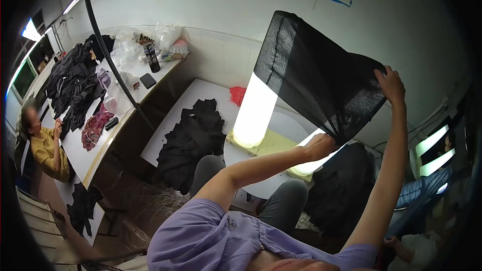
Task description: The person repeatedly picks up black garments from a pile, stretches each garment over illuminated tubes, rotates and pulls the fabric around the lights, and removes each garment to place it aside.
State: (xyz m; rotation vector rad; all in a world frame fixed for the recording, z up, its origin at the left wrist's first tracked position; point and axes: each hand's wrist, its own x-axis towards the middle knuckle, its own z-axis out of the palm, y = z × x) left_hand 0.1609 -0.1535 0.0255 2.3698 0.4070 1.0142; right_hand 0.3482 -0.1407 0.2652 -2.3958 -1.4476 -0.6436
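Observation:
A black knit garment (326, 65) is stretched out in front of me, its far end draped over the top of a glowing white upright tube lamp (255, 113). Light shows through the thin knit there. My left hand (321, 147) is closed on the garment's lower edge, just over a second lit tube lamp (306, 165) that is mostly hidden by my hand and the cloth. At the right, my right hand (391, 86) grips the garment's other edge with bent fingers. Both lamps stand on a pale yellow base (271, 146).
Dark garments lie in a pile (193, 133) on the white table to the left and in another pile (341, 190) on the right. A long table (128, 105) holds more dark clothes, plastic bags, a bottle and a phone. A person in a yellow shirt (47, 153) sits beside it.

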